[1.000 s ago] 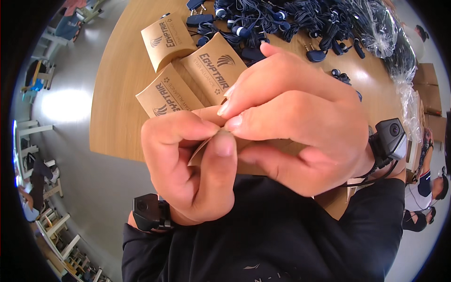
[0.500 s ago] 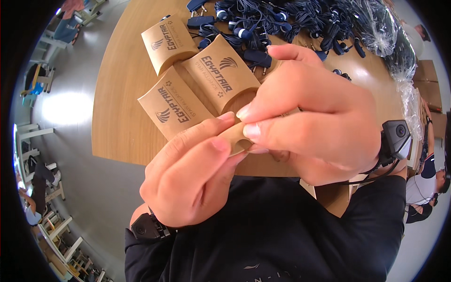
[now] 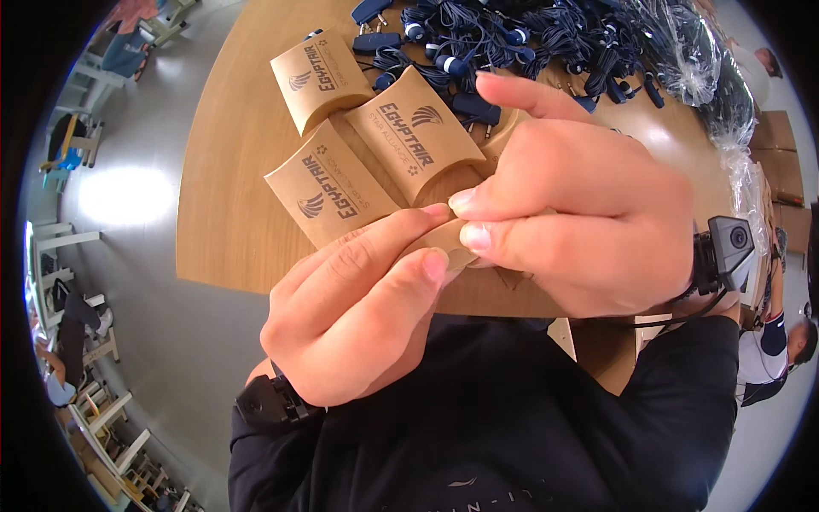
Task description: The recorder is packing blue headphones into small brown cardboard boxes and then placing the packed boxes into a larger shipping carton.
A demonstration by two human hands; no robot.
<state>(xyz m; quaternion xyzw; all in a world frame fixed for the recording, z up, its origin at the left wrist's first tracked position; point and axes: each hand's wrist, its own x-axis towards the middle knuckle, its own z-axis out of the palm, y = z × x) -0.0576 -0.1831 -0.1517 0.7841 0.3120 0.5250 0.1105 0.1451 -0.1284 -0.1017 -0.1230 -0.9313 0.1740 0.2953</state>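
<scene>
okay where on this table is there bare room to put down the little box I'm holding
Bare wood runs along the table's left side, between its curved edge and the three finished kraft boxes. The far side is crowded with a pile of dark earphone cables and clear plastic wrap. Your hands cover the near edge.

The left hand [image 3: 358, 316] has rolled over; its fingertips now seemingly pinch the cardboard flap [image 3: 448, 247].

Kraft-brown pillow boxes [image 3: 333, 192] w/ dark-blue print; light wood-grain bench [image 3: 230, 171]; earphone heap [image 3: 512, 43] dark navy (some pale-blue bits); sleeves [image 3: 478, 427] black; floor [image 3: 128, 256] grey.
</scene>
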